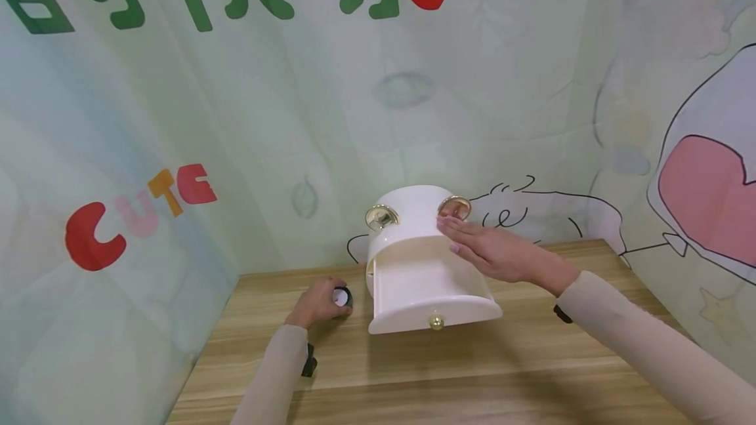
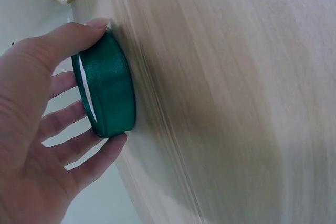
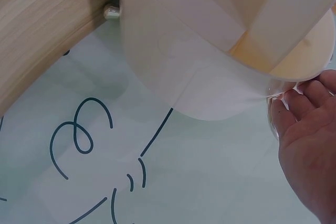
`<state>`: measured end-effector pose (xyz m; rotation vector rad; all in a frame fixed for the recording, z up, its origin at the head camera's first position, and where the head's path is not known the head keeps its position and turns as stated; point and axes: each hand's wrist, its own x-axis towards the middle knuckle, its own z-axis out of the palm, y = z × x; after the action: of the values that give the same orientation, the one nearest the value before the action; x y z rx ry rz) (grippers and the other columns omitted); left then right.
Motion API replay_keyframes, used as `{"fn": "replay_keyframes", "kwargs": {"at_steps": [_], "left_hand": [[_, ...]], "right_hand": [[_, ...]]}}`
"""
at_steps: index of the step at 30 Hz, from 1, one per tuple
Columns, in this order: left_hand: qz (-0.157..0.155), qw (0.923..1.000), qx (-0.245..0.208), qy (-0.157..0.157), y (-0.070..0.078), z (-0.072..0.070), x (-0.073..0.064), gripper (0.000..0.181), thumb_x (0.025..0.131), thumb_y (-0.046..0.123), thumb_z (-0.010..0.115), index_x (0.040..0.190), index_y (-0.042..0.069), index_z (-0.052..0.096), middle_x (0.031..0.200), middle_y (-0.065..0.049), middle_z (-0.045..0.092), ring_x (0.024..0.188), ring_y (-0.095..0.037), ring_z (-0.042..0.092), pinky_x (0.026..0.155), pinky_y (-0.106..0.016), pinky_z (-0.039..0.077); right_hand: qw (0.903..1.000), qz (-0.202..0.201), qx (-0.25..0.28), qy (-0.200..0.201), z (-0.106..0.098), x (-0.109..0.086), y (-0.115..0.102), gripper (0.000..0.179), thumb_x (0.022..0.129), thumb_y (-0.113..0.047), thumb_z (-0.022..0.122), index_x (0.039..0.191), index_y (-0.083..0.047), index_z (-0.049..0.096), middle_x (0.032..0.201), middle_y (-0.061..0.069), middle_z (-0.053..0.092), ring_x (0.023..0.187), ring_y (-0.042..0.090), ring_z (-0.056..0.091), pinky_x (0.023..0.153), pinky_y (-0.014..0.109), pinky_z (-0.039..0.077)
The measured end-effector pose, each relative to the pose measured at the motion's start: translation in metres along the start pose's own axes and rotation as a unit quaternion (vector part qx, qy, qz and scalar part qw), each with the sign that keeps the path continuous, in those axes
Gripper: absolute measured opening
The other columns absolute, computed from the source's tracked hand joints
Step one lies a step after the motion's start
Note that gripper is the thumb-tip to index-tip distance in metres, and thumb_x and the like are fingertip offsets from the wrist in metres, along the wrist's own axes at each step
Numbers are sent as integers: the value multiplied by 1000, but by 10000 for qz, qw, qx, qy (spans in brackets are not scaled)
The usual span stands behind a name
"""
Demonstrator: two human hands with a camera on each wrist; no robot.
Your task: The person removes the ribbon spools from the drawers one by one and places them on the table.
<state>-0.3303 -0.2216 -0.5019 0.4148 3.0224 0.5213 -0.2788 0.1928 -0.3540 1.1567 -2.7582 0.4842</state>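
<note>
My left hand (image 1: 317, 303) grips a roll of green ribbon (image 2: 109, 90) standing close to the tabletop, with the thumb over its top edge and fingers around the far side. A white rounded drawer box (image 1: 413, 205) stands just right of it. Its drawer (image 1: 390, 321) is pulled out toward me and has a gold knob (image 1: 436, 323) on the front. My right hand (image 1: 502, 253) touches the top of the box with straight fingers, beside the right gold ring (image 1: 463, 202). The left gold ring (image 1: 380, 216) is at the opposite top corner.
The wood-grain table (image 1: 413, 379) carries the box near its back edge. Behind it hangs a pale green printed backdrop (image 1: 295, 117), which also covers both sides. In the right wrist view, a small gold foot (image 3: 111, 12) shows at the box's base.
</note>
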Motion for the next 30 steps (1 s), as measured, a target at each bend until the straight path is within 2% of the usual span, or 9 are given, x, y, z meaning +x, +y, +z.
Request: {"fn": "replay_keyframes", "kwargs": {"at_steps": [9,15,23,30], "left_hand": [[-95,10000,9,-14,2,-1,-3,62,80,30,91,130,3,68,127,-17,69,111,-30,66,97,-52,56],[-87,10000,-32,-4,1,0,-4,64,79,30,92,131,3,68,125,-17,69,108,-28,66,97,-51,57],[4,9999,53,117,4,-2,-9,70,78,38,92,134,5,67,131,-18,68,112,-31,67,96,-52,57],[56,9992,172,348,15,-7,-16,61,87,38,84,134,5,67,139,-22,65,124,-39,65,102,-56,55]], "right_hand": [[10000,-21,-13,21,0,1,0,55,114,-38,38,165,-16,32,173,1,29,161,25,30,126,52,35],[10000,-73,-2,35,0,1,0,55,114,-36,38,165,-15,32,173,2,29,161,26,30,125,52,36],[9999,-108,-9,47,1,0,-1,55,114,-36,39,165,-16,32,173,2,29,160,26,31,124,53,38],[9999,-66,-61,77,1,-1,0,55,114,-37,38,165,-17,32,173,2,30,159,28,35,123,53,39]]}}
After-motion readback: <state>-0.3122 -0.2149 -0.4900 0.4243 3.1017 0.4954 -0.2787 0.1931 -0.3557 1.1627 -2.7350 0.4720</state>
